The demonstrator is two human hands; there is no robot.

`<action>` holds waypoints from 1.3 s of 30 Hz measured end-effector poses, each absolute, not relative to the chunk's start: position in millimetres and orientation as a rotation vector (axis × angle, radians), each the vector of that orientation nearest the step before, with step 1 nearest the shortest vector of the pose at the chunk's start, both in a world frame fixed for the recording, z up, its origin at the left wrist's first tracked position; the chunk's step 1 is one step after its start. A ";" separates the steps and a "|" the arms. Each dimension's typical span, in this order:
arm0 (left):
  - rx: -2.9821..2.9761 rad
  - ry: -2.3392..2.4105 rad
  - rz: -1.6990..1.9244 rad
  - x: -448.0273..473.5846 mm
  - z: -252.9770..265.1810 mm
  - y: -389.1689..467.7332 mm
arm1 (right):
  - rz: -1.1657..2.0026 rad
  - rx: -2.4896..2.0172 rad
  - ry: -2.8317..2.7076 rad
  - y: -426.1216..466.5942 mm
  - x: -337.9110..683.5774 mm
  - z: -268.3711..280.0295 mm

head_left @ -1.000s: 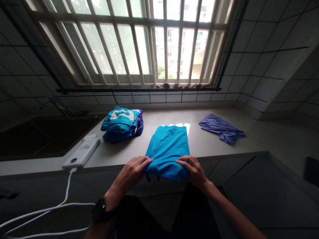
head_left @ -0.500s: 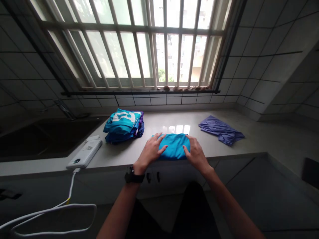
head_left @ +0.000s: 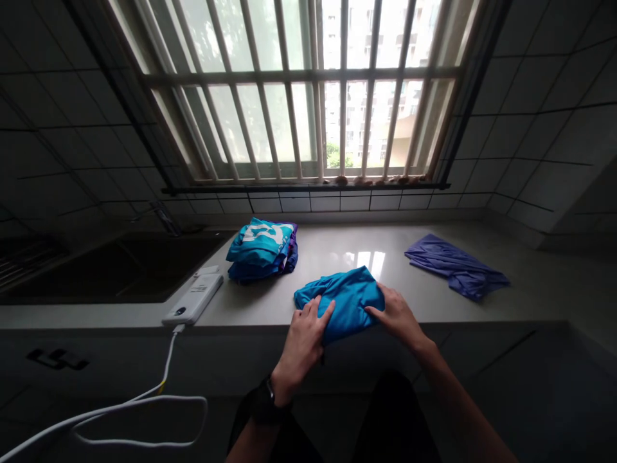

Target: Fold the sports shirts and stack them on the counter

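Observation:
A folded bright blue cloth garment (head_left: 348,299) lies at the counter's front edge, its right side raised and its near part hanging past the edge. My right hand (head_left: 399,316) grips its right side, thumb on top and the other fingers behind. At the lower left of the cloth, my left hand (head_left: 304,341) holds the near edge between thumb and fingers; some fingertips are hidden. A watch (head_left: 270,400) is on my left wrist. Left of the cloth stands a stack of folded garments (head_left: 263,247), turquoise with a white print on top.
A crumpled purple cloth (head_left: 456,265) lies on the counter (head_left: 332,247) at the right. To the left are a white power bank (head_left: 195,299) with a white cable (head_left: 168,366) hanging down, and a dark sink (head_left: 110,270) with a faucet (head_left: 164,218). A barred window is behind.
The blue garment has gone from lying flat and squared to tilted, its right side lifted. My left hand has slid to its near edge. The camera view has shifted left.

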State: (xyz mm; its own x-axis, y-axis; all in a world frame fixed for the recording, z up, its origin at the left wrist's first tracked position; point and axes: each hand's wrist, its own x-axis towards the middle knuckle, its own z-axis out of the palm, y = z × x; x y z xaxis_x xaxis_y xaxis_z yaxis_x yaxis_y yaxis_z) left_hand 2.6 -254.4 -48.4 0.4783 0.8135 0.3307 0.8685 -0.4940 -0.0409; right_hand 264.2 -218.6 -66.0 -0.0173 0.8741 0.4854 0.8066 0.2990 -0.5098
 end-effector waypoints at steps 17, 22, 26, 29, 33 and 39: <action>-1.610 -1.555 -1.237 -74.1 97.9 -187.8 | 0.219 -0.754 -1.833 -62.1 79.8 165.8; -1.808 -1.853 -0.920 -86.4 72.1 -133.1 | 0.217 -1.215 -1.959 -55.1 32.5 122.7; -1.978 -1.941 -0.676 -91.8 41.0 -119.3 | 0.403 -1.305 -2.278 -57.3 22.0 73.4; -1.939 -1.977 -0.661 -92.2 34.8 -119.4 | 0.353 -1.249 -2.383 -52.2 16.1 59.0; -1.915 -2.001 -0.678 -90.4 34.2 -118.9 | 0.329 -1.258 -2.439 -47.2 10.0 58.9; -1.837 -1.920 -0.915 -59.8 17.1 -132.8 | 0.329 -1.169 -2.517 -48.8 17.2 68.5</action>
